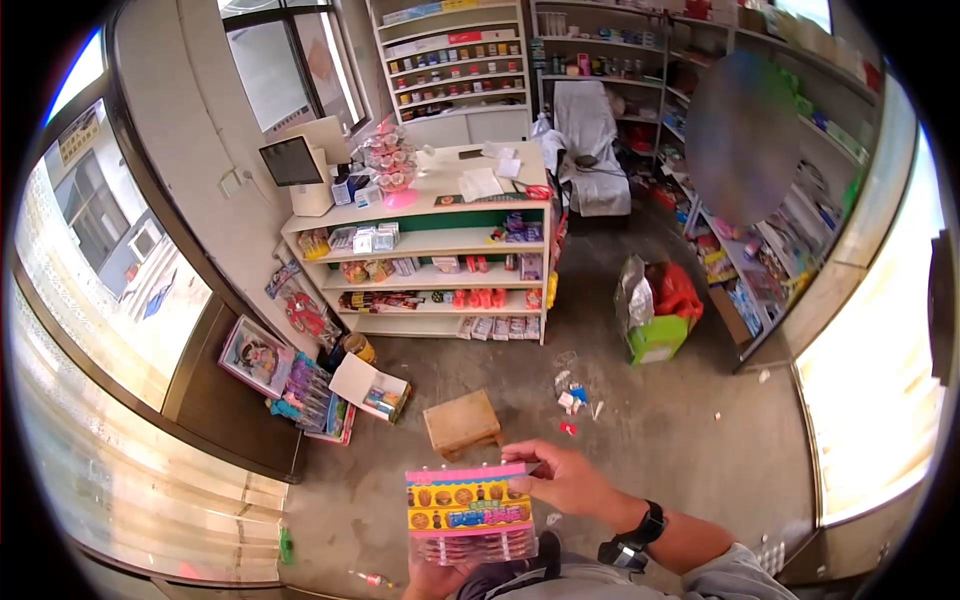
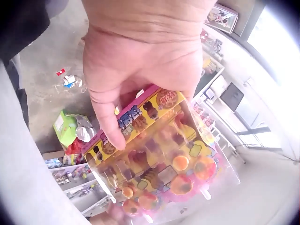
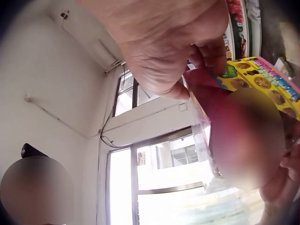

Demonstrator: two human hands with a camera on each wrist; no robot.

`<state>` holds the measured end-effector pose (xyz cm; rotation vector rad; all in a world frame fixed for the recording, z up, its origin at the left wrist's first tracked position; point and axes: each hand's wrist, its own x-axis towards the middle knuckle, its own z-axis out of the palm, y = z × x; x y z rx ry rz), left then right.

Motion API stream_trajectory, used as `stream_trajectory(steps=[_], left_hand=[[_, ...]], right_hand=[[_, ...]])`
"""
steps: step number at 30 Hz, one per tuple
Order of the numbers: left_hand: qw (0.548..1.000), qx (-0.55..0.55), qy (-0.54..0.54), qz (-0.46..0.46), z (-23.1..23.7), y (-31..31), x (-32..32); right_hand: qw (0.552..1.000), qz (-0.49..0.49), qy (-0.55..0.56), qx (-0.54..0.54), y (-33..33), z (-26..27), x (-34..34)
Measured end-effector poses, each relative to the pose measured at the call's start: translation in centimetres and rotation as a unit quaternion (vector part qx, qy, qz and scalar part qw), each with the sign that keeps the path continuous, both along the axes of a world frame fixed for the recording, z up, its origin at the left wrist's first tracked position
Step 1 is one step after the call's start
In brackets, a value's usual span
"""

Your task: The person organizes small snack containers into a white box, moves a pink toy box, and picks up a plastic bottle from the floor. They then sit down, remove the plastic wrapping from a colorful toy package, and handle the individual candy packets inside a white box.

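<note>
A yellow and pink candy box with a clear plastic front is held before the body in the head view. My left hand grips its lower end from below; in the left wrist view that hand has its fingers and thumb round the box, and wrapped round sweets show through the plastic. At the box's upper right corner my right hand pinches the edge. The right wrist view shows the right hand with thumb and fingers on the end of the box.
A white shelf counter stands ahead, with a small wooden stool before it. An open carton lies on the floor at left. Litter and a green box with a red bag are at right.
</note>
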<state>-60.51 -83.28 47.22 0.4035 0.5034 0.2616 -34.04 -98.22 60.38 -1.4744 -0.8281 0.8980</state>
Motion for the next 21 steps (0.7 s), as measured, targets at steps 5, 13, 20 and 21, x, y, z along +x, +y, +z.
stream_trajectory(steps=[5,13,20,21], left_hand=[[0.997,-0.023,0.047,0.054,-7.4,9.6,6.4],[0.998,-0.046,-0.034,-0.02,0.7,26.0,26.6],[0.998,-0.057,-0.034,0.005,1.7,37.2,38.6],[0.998,-0.055,-0.024,-0.001,0.4,38.9,39.9]], right_hand=[[0.999,-0.003,0.032,0.019,9.9,-3.5,7.5],[0.997,-0.049,0.058,0.018,23.6,-1.5,20.5],[0.994,-0.069,0.063,0.054,33.8,-2.6,31.4],[0.996,-0.06,0.052,0.044,35.3,-3.8,33.4]])
